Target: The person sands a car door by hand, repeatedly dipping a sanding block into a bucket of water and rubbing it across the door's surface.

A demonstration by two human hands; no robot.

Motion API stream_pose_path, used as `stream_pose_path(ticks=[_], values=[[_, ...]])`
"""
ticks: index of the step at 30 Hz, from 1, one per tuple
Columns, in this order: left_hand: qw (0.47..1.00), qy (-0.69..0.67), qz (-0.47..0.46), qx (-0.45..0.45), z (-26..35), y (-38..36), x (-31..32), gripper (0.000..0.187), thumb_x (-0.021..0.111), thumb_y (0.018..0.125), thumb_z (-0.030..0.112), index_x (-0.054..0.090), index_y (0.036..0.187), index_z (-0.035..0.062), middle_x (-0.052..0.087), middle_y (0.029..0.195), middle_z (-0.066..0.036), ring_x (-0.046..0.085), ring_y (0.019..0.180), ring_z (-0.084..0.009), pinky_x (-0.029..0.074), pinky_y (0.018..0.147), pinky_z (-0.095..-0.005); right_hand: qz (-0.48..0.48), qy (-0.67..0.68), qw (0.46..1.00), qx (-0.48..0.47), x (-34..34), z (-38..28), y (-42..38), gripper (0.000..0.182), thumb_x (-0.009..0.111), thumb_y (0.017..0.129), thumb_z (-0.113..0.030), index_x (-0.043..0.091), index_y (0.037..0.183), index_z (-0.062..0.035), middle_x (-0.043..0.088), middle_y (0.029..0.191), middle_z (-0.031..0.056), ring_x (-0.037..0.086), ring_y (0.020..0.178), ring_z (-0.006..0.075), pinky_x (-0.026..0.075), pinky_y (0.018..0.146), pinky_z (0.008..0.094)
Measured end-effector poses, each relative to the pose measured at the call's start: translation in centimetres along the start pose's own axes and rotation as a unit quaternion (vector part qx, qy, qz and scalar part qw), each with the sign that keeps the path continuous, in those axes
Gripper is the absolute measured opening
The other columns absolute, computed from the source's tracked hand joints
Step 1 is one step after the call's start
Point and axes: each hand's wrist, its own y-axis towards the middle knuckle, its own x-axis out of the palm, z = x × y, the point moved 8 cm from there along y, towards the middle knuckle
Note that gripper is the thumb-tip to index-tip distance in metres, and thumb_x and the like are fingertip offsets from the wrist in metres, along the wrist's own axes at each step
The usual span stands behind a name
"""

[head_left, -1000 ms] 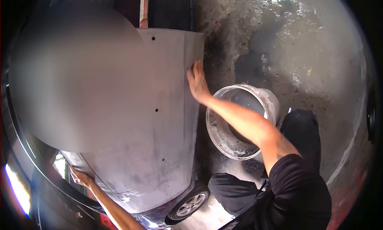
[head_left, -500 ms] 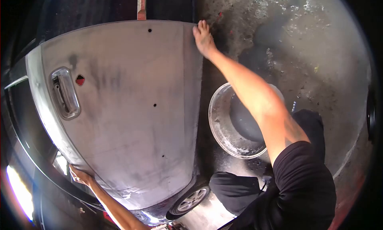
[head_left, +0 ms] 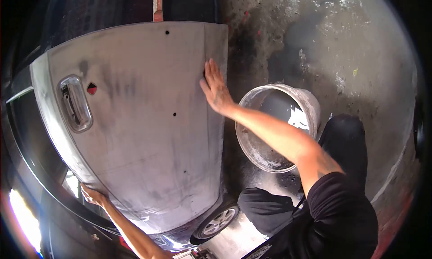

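Note:
A dull grey sanded car door fills the left half of the view, with a recessed handle, a small red-and-black opening beside it and several small dark holes. My right hand lies flat near the door's right-hand edge, fingers stretched out and thumb apart. At the door's lower left, my left hand holds the window-side edge, its fingertips partly hidden.
A large round bucket of grey liquid stands on the wet, stained floor, right of the door and beneath my right forearm. A car wheel is below the door. My dark-clothed knees are beside the bucket.
My right hand has moved from the door's upper right corner down and left onto the panel. My left hand stays at the edge. The bucket shows more clearly, with a bright reflection in it.

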Motion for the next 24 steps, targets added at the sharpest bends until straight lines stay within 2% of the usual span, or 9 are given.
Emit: stream_pose_path(ticks=[3,5,6,7,11,15,19,22,24], values=[[1.0,0.002,0.012,0.003,-0.4,-0.2,0.2,0.062,0.045,0.104,0.048,0.065,0.141,0.0032,0.064,0.143,-0.018,0.061,0.129,-0.0336,0.044,0.113,-0.0445,-0.007,-0.013,1.0,-0.013,-1.9,-0.3,4.2,0.072,0.042,0.113,-0.036,0.01,0.167,-0.0007,0.006,0.175,0.0226,0.006,0.162,0.0388,0.009,0.131,0.0515],[0.999,-0.001,0.024,0.027,0.3,0.0,0.2,0.062,0.045,0.104,0.048,0.066,0.14,0.0026,0.065,0.141,-0.019,0.062,0.128,-0.034,0.045,0.112,-0.0445,-0.013,-0.012,1.0,-0.018,-0.7,-0.2,1.6,0.071,0.042,0.113,-0.036,0.012,0.167,0.0002,0.008,0.175,0.0231,0.006,0.162,0.0389,0.009,0.131,0.0511],[1.0,-0.013,0.012,0.007,0.7,-0.3,0.2,0.062,0.045,0.104,0.049,0.066,0.14,0.0019,0.066,0.141,-0.02,0.062,0.127,-0.0345,0.046,0.112,-0.0446,-0.019,-0.013,0.999,-0.024,-0.5,-0.7,0.6,0.071,0.042,0.113,-0.036,0.014,0.166,0.0011,0.01,0.174,0.0235,0.007,0.162,0.0391,0.01,0.131,0.0507],[1.0,-0.025,-0.003,-0.017,0.8,-0.9,0.5,0.063,0.046,0.104,0.049,0.066,0.139,0.0013,0.066,0.14,-0.02,0.063,0.126,-0.035,0.046,0.111,-0.0448,-0.025,-0.019,0.999,-0.036,-0.7,-0.9,0.0,0.069,0.044,0.112,-0.033,0.019,0.165,0.0036,0.015,0.173,0.026,0.012,0.161,0.0433,0.014,0.129,0.0555],[1.0,-0.015,0.014,0.01,-0.8,0.4,0.8,0.064,0.045,0.104,0.049,0.066,0.139,0.0001,0.066,0.14,-0.02,0.063,0.125,-0.0351,0.047,0.11,-0.0447,0.017,0.004,1.0,-0.023,-2.2,-1.0,5.3,0.07,0.043,0.112,-0.034,0.019,0.165,0.0031,0.016,0.173,0.0261,0.012,0.161,0.0431,0.013,0.129,0.0568],[0.999,-0.024,0.005,-0.021,-0.4,0.0,1.0,0.063,0.045,0.105,0.049,0.066,0.139,0.0002,0.067,0.139,-0.019,0.064,0.124,-0.0339,0.047,0.109,-0.0443,-0.02,-0.014,0.999,-0.044,-0.6,-0.5,0.3,0.068,0.042,0.112,-0.033,0.021,0.163,0.0056,0.019,0.171,0.0271,0.014,0.16,0.0441,0.015,0.129,0.0571],[1.0,-0.019,0.01,-0.006,-1.3,0.9,1.4,0.064,0.046,0.104,0.05,0.066,0.139,0.0006,0.068,0.137,-0.019,0.065,0.122,-0.0322,0.047,0.109,-0.0435,-0.005,-0.032,0.999,-0.031,-2.0,-0.3,5.4,0.07,0.043,0.111,-0.034,0.019,0.164,0.0053,0.016,0.172,0.027,0.014,0.16,0.0451,0.015,0.129,0.0572],[0.999,-0.027,0.003,-0.017,-0.1,-0.5,1.4,0.063,0.047,0.104,0.05,0.066,0.139,0.0003,0.068,0.137,-0.019,0.065,0.122,-0.0322,0.047,0.109,-0.0434,-0.013,0.008,1.0,-0.016,-0.5,-0.5,2.4,0.071,0.044,0.111,-0.034,0.019,0.164,0.0061,0.014,0.172,0.0273,0.012,0.16,0.0448,0.016,0.129,0.0571],[0.999,-0.03,-0.002,-0.024,0.4,-0.4,0.7,0.063,0.047,0.103,0.049,0.066,0.138,-0.0002,0.068,0.137,-0.019,0.065,0.123,-0.0325,0.047,0.109,-0.0436,-0.052,0.008,0.999,0.005,1.7,-0.4,-3.1,0.077,0.045,0.111,-0.038,0.014,0.164,0.0076,0.008,0.173,0.0295,0.007,0.161,0.0451,0.015,0.129,0.0562]])
